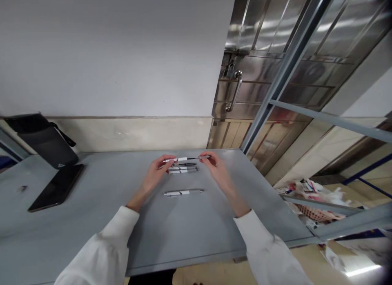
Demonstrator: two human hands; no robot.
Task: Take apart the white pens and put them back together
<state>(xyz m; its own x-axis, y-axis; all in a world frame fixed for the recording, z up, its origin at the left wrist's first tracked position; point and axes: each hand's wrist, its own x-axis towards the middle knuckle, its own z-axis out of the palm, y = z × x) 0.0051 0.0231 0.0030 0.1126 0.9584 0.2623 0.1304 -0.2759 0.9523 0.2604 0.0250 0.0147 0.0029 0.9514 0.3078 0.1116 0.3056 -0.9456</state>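
Both my hands hold one white pen (186, 159) level above the grey table (183, 232). My left hand (159, 170) pinches the pen's left end. At the right end my right hand (214, 165) pinches the tip. Just below the held pen, a few more white pens (183, 169) lie side by side on the table. One further white pen (183, 192) lies alone, nearer to me, between my wrists.
A black phone (58, 187) lies flat at the table's left, and a black pouch (43, 140) leans on the wall behind it. A steel door with a handle (234, 91) stands at the back right. Past the table's right edge is a basket of paper waste (315, 203).
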